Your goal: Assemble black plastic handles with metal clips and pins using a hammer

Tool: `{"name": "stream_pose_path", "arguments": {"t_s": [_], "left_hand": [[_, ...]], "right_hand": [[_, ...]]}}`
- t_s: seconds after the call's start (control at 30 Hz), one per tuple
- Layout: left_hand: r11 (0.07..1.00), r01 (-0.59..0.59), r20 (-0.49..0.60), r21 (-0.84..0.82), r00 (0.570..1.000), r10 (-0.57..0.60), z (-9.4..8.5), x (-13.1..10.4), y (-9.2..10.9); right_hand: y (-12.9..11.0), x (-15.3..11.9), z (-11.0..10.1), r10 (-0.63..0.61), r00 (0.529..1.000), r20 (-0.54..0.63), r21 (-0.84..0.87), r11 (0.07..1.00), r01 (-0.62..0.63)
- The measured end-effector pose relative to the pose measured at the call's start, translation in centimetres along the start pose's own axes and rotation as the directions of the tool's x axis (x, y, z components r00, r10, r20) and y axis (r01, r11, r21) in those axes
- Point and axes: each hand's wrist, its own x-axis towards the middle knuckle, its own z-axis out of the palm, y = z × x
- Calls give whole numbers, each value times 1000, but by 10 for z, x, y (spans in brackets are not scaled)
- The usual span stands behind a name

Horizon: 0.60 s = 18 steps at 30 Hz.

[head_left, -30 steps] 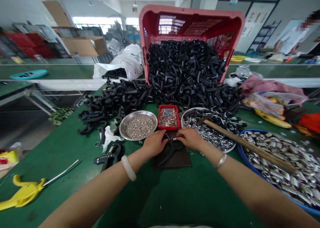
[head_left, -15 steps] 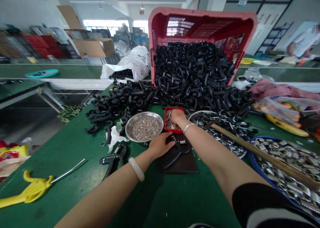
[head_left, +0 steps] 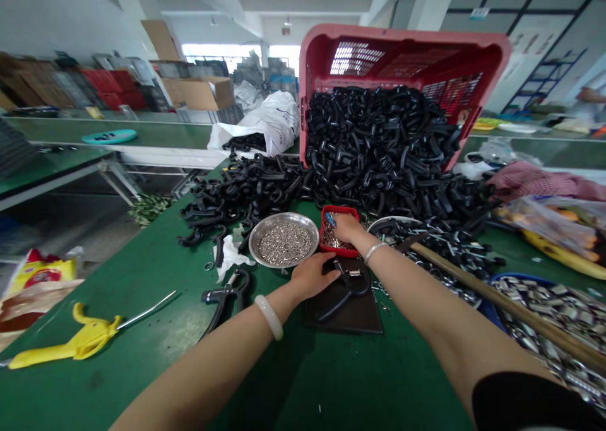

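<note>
My left hand (head_left: 312, 276) grips the upper end of a black hand grip with a spring (head_left: 348, 290), which lies on a dark square plate (head_left: 369, 320). My right hand (head_left: 345, 227) reaches into a red tray (head_left: 351, 252) of small metal pins; its fingertips are at a small blue item (head_left: 330, 219), and what else they hold is hidden. Left of the tray stands a metal bowl (head_left: 284, 240) full of small metal rings. Another black hand grip (head_left: 227, 298) lies left of my left forearm.
A pink-red crate (head_left: 404, 33) on its side spills black parts (head_left: 379, 147) across the back. A wooden handle (head_left: 497, 295) crosses containers of metal parts at right. A yellow tool (head_left: 89, 339) with a metal rod lies at left; white tissue (head_left: 231, 254) is near the bowl.
The view has shifted left, so the table items appear farther right. A blue item now shows at my right hand's fingertips in the red tray. My left hand stays on the black grip.
</note>
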Motion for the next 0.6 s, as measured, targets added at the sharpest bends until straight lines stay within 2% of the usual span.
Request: {"name": "stream_pose_path", "arguments": {"t_s": [0.13, 0.23, 0.37, 0.4, 0.47, 0.53, 0.6], "left_hand": [[1000, 15, 6, -2, 1000, -15, -1, 0, 1], [1000, 10, 7, -12, 1000, -10, -1, 0, 0], [1000, -19, -28, -18, 999, 18, 0, 0, -1], [1000, -21, -31, -18, 999, 21, 0, 0, 0], [1000, -21, -22, -12, 1000, 21, 0, 0, 1], [1000, -23, -11, 2, 1000, 23, -1, 0, 2], [1000, -27, -4, 14, 1000, 27, -2, 0, 2]], "right_hand": [[-5, 6, -4, 34, 997, -66, 90, 996, -28], [3, -6, -16, 52, 991, -120, 197, 980, -28], [14, -59, -19, 44, 990, -131, 355, 935, 5], [17, -76, -14, 38, 990, -134, 419, 908, 22], [22, -107, 0, 15, 988, -152, 645, 759, 88], [28, -129, 16, 6, 978, -207, 721, 677, 149], [32, -140, 28, 39, 964, -265, 746, 641, 179]]}}
